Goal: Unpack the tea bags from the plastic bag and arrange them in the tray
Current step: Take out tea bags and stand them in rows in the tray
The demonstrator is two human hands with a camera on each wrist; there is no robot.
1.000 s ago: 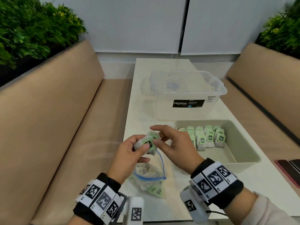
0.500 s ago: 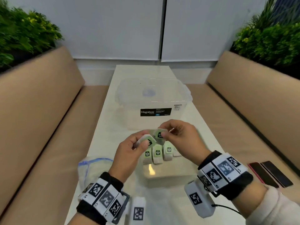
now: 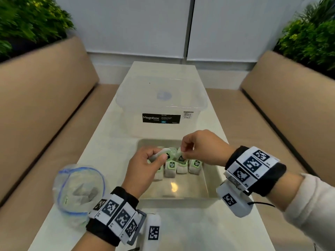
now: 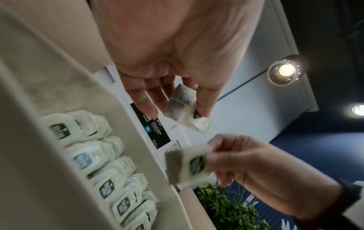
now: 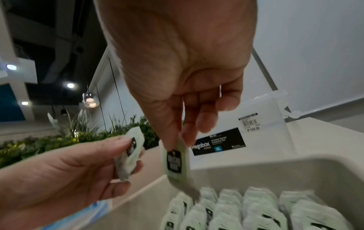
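Observation:
The beige tray (image 3: 181,202) sits in front of me with several green-labelled tea bags (image 3: 171,167) standing in rows at its far end. Above those rows my left hand (image 3: 158,156) grips a small bundle of tea bags (image 4: 183,107) between thumb and fingers. Just to its right, my right hand (image 3: 183,152) pinches a single tea bag (image 5: 174,163) by its top, hanging it over the rows (image 5: 256,207). The open plastic bag (image 3: 79,192) with a blue zip edge lies left of the tray, with a few tea bags still inside.
A clear lidded Megabox container (image 3: 161,105) stands just behind the tray on the pale table (image 3: 190,229). Tan benches run along both sides of the table, with plants behind them. The near half of the tray floor is bare.
Both hands moved right from above the plastic bag to above the tray. The right hand has drawn one tea bag away from the left hand's bundle and lowered it toward the rows.

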